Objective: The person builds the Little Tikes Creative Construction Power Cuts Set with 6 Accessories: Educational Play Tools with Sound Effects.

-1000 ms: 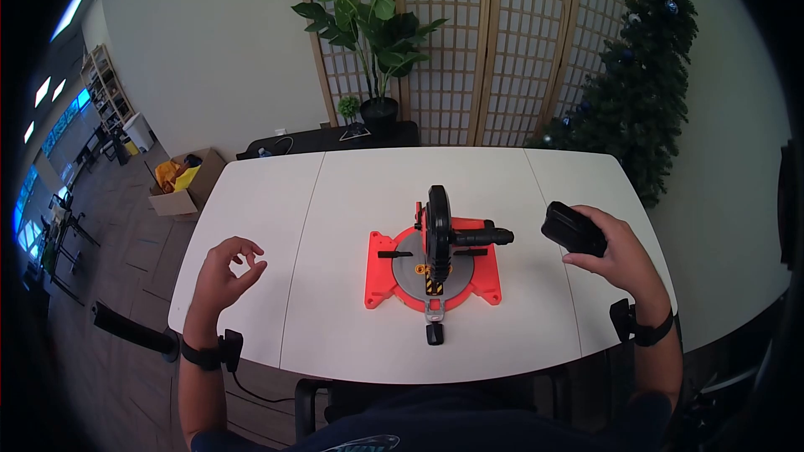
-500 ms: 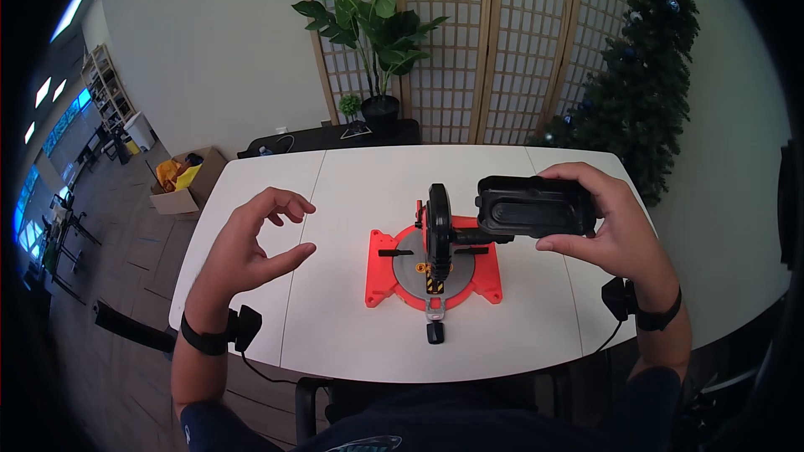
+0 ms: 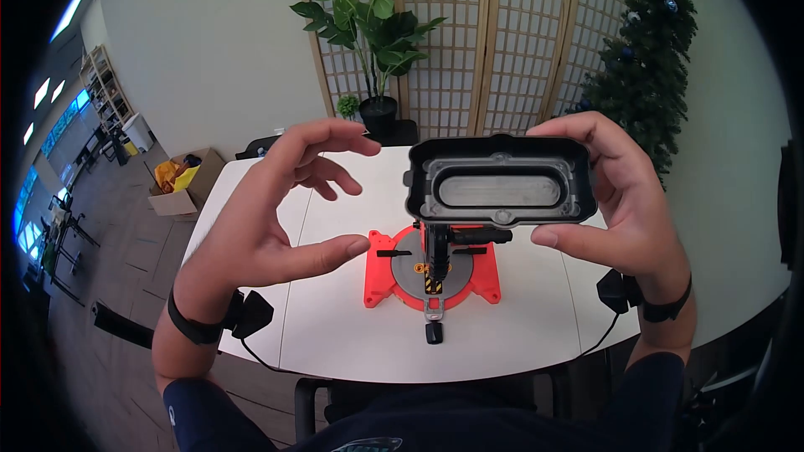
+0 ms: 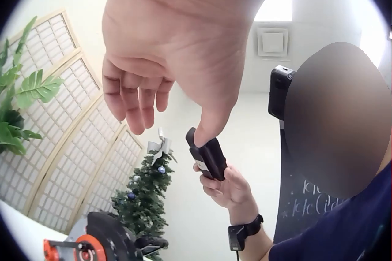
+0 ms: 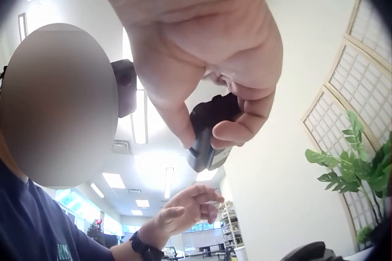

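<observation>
A black rectangular case (image 3: 502,213) with a recessed oval in its face is held up in front of the person by the right hand (image 3: 628,201), thumb below and fingers above. The left hand (image 3: 285,209) is raised to the left of the case, fingers and thumb spread apart, touching nothing. In the right wrist view the right hand (image 5: 208,47) pinches the dark case (image 5: 211,117). The left wrist view has the left hand (image 4: 177,47) empty, the case (image 4: 211,157) beyond its thumb. Below the case, a red and black toy miter saw (image 3: 385,285) stands on the table, its top partly hidden.
The white table (image 3: 335,335) spans the front. Behind it are a potted plant (image 3: 377,109), a lattice screen (image 3: 452,50) and a decorated tree (image 3: 636,84). An open cardboard box (image 3: 197,192) with orange and yellow items sits on the floor at left.
The right hand has brought the case up and to the left, turning its recessed face into view. The left hand has risen and moved right, nearer the case, its fingers spreading wider. The saw has stayed put.
</observation>
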A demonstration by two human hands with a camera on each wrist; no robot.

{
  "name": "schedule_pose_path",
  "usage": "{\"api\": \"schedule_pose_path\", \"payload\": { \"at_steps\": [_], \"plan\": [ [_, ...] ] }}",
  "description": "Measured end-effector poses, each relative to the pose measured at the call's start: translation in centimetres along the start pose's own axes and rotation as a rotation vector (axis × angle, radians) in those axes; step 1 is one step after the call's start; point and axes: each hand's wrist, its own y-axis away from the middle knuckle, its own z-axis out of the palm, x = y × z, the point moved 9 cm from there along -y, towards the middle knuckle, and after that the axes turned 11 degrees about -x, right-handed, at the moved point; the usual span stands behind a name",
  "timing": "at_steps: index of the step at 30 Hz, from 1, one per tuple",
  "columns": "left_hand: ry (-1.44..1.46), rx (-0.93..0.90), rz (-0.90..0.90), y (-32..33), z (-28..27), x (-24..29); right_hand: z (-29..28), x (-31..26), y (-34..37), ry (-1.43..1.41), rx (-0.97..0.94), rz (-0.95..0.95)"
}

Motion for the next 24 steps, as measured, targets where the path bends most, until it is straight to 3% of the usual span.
{"api": "schedule_pose_path", "payload": {
  "at_steps": [2,6,8,11,14,17,19,21,22,24],
  "plan": [
    [0.370,-0.021,-0.055,-0.6,0.3,0.1,0.2,-0.9,-0.4,-0.054,0.026,-0.001],
    [0.502,-0.047,-0.162,-1.8,0.5,1.9,0.3,-1.8,-1.0,-0.097,0.034,-0.111],
    [0.463,-0.005,-0.144,-2.3,0.2,3.4,0.5,-2.5,-1.1,-0.098,0.012,-0.195],
    [0.368,0.054,-0.087,-2.5,-0.5,4.3,0.3,-3.3,-1.2,-0.084,0.044,-0.179],
    [0.490,0.169,-0.081,-2.7,-0.8,4.6,0.7,-3.6,-1.4,-0.119,0.045,-0.071],
    [0.332,0.164,0.021,-2.7,-1.9,5.5,0.2,-4.5,-0.9,-0.178,0.200,-0.190],
    [0.383,0.250,-0.009,-2.3,-2.3,5.4,-0.6,-5.2,0.0,-0.042,0.290,-0.255],
    [0.307,0.150,0.105,-2.1,-2.8,6.1,-1.2,-5.2,0.1,0.093,0.285,-0.242],
    [0.264,0.356,0.245,-0.1,-5.0,4.0,-1.7,-6.1,0.6,0.167,0.355,-0.341],
    [0.130,0.456,0.219,1.0,-5.6,4.5,-1.7,-8.0,1.5,0.391,0.482,-0.450]
  ]
}}
